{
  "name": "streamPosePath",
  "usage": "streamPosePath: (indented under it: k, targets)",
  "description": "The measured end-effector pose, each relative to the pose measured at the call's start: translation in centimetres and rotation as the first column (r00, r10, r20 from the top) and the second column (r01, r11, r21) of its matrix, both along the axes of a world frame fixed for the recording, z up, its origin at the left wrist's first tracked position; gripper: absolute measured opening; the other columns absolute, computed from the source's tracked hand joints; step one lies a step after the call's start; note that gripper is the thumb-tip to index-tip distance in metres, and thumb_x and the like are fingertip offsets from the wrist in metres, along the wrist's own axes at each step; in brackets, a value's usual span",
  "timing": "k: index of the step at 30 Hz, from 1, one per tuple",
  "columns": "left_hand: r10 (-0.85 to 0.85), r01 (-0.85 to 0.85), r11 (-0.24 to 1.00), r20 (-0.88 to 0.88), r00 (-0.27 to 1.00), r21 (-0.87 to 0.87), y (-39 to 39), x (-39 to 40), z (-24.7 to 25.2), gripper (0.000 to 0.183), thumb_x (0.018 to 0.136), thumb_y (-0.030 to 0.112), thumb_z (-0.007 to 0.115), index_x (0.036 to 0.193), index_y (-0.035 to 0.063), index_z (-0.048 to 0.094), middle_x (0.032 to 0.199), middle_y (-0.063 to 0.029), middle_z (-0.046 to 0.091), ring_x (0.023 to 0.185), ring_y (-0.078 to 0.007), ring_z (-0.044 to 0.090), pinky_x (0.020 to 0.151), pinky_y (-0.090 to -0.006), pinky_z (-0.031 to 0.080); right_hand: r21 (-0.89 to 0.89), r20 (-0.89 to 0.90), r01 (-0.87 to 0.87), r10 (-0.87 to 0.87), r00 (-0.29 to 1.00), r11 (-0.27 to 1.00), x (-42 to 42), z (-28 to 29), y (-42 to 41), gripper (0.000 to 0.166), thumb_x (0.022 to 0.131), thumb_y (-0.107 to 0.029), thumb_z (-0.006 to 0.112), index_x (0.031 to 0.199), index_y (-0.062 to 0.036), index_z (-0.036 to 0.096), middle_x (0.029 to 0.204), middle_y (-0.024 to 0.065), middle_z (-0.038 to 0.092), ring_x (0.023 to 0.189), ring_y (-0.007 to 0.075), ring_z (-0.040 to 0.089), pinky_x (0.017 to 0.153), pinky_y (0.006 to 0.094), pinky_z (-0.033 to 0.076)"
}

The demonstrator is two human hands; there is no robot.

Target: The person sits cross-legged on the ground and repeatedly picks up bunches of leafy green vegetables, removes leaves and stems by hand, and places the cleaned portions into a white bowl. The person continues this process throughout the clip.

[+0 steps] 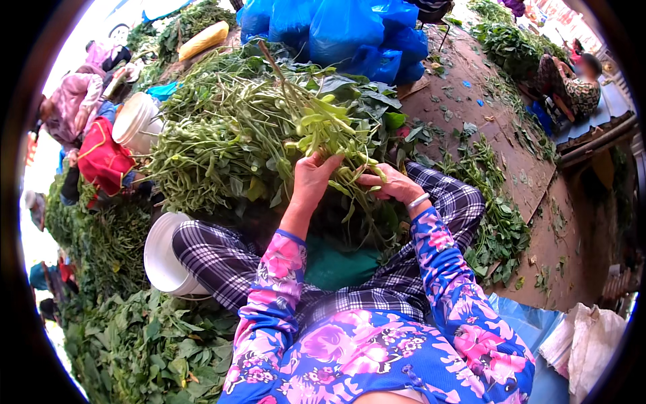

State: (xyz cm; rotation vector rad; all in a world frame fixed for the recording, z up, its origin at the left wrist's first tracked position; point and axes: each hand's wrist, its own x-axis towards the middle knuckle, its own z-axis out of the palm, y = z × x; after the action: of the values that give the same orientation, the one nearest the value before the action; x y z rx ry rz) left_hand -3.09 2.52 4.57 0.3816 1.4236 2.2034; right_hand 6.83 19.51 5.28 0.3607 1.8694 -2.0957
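Observation:
Between my hands is a bunch of green bean-pod stalks (328, 123), its bare brown stems pointing up and away from me. My left hand (313, 174) grips the stalks from below, thumb pressed against the pods. My right hand (396, 186), with a pale bangle at the wrist, has its fingers curled at the pods on the bunch's lower right side; whether it pinches a pod is hard to make out. Right behind them spreads a large heap of podded bean plants (217, 136). A green cloth or sack (338, 262) shows between my knees.
Full blue plastic bags (343, 35) stand beyond the heap. A white bucket (164, 257) lies tipped by my left knee, another white bucket (136, 121) farther off. Stripped leaves (151, 348) cover the lower left. People (75, 106) sit at left and right. White sacks (588, 343) lie lower right.

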Motion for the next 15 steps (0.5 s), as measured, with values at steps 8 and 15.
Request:
streamPosePath:
  k: [8, 15]
  targets:
    - [0.147, -0.172, 0.978, -0.193, 0.97, -0.122, 1.0, 0.8, -1.2, 0.019, 0.082, 0.008, 0.068, 0.098, -0.0024, 0.065, 0.086, -0.0009, 0.067, 0.074, -0.0042, 0.055, 0.067, -0.0224, 0.048, 0.318, -0.612, 0.654, -0.379, 0.695, 0.687, 0.9, 2.3, -3.0, 0.017, 0.087, -0.016, 0.06, 0.097, -0.002, 0.06, 0.065, -0.0028, 0.051, 0.057, 0.0042, 0.046, 0.051, 0.0209, 0.038]
    - [0.135, -0.208, 0.946, -0.28, 0.95, -0.248, 1.0, 1.9, -1.1, 0.021, 0.084, 0.006, 0.066, 0.103, -0.0023, 0.063, 0.092, -0.0011, 0.066, 0.077, -0.0049, 0.057, 0.069, -0.0211, 0.048, 0.406, -0.621, 0.576, -0.249, 0.743, 0.709, -1.3, 2.7, -4.6, 0.021, 0.085, -0.018, 0.062, 0.094, 0.0009, 0.057, 0.07, 0.015, 0.061, 0.062, 0.0196, 0.06, 0.059, 0.0321, 0.047]
